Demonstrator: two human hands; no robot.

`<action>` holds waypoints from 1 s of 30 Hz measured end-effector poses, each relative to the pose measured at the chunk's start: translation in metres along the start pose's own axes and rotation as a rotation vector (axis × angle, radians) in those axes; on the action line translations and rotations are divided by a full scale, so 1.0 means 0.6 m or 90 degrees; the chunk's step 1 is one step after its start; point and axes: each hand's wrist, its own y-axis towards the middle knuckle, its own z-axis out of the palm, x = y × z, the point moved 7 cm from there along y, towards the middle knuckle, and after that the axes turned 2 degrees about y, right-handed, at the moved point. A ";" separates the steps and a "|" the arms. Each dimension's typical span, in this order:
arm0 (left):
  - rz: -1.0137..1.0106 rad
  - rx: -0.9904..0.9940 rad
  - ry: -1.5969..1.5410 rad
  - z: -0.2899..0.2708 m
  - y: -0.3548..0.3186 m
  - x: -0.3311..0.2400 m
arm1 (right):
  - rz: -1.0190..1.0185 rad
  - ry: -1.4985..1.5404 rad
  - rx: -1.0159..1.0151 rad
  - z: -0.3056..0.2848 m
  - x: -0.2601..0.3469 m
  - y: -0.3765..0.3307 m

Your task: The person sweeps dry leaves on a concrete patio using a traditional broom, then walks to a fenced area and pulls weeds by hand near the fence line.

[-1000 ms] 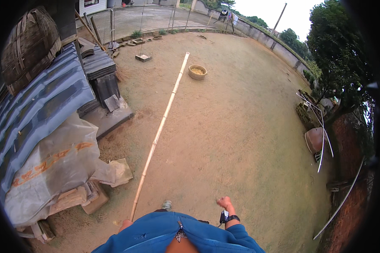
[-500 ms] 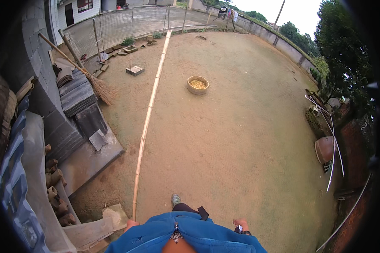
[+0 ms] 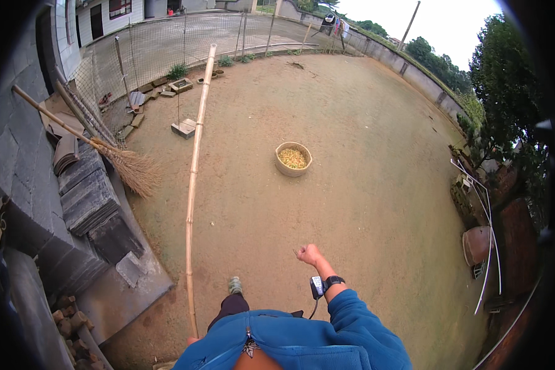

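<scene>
A long bamboo pole [image 3: 193, 166] slants up and forward on my left, its far end raised toward the fence. My left hand [image 3: 192, 340] is closed around its near end, mostly hidden by my blue sleeve. In front of me my right hand [image 3: 309, 253] is swung forward with curled fingers, and no object shows in it. A dark watch [image 3: 333, 281] and a small device with a cable [image 3: 317, 287] are on that wrist. Ahead on the ground stands a round woven basket [image 3: 293, 145] with yellowish pieces in it, apart from both hands.
To the left, a straw broom [image 3: 126, 165] leans by stacked grey tiles [image 3: 89, 197] and a block wall. A wire-mesh fence [image 3: 160, 55] crosses the back. Near the pole sits a small block [image 3: 184, 128]. White pipes [image 3: 488, 228] and a clay pot [image 3: 476, 245] lie right.
My right hand has swung from my side to the front. The pole's far end has shifted left. The basket and broom appear nearer, and a foot shows in a different spot.
</scene>
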 end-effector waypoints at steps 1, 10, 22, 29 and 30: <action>-0.010 0.006 0.004 -0.009 0.027 -0.049 | 0.029 -0.050 0.027 -0.005 -0.016 0.022; -0.042 0.001 0.032 -0.149 0.196 -0.534 | 0.390 -0.127 0.216 -0.081 -0.293 0.168; -0.069 0.080 0.082 -0.246 0.466 -1.151 | 0.277 0.102 0.043 -0.339 -0.142 0.993; 0.001 0.124 0.147 -0.359 0.561 -1.520 | -0.140 0.269 -0.184 -0.587 0.375 1.588; 0.021 0.120 0.159 -0.374 0.581 -1.571 | -0.166 0.288 -0.176 -0.601 0.444 1.654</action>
